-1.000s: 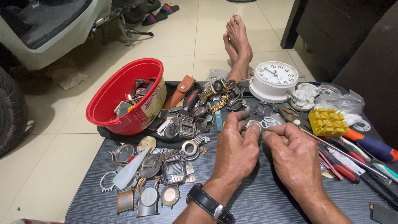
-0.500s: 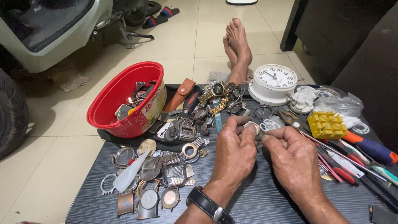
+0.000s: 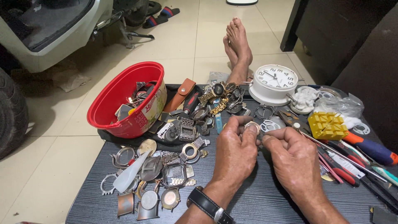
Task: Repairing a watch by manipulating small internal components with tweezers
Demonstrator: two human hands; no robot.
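Note:
My left hand (image 3: pixel 234 150), with a black wristwatch on its wrist, pinches a small round metal watch case (image 3: pixel 251 126) between thumb and fingertips above the dark striped table (image 3: pixel 265 203). Beside it, my right hand (image 3: pixel 292 158) is curled with its fingertips pressed against the same watch case from the right. Whether it holds a small tool is hidden. Loose watch cases and bezels (image 3: pixel 154 178) lie to the left of my hands.
A tilted red plastic tub (image 3: pixel 108 108) of watch parts sits at the back left. A white alarm clock (image 3: pixel 275 82), a yellow block (image 3: pixel 330 125), screwdrivers and pliers (image 3: pixel 365 153) lie to the right. Bare feet (image 3: pixel 238 45) rest on the tiled floor beyond the table.
Both hands stay together on the small watch case, shifting only slightly. Nothing else on the table has moved.

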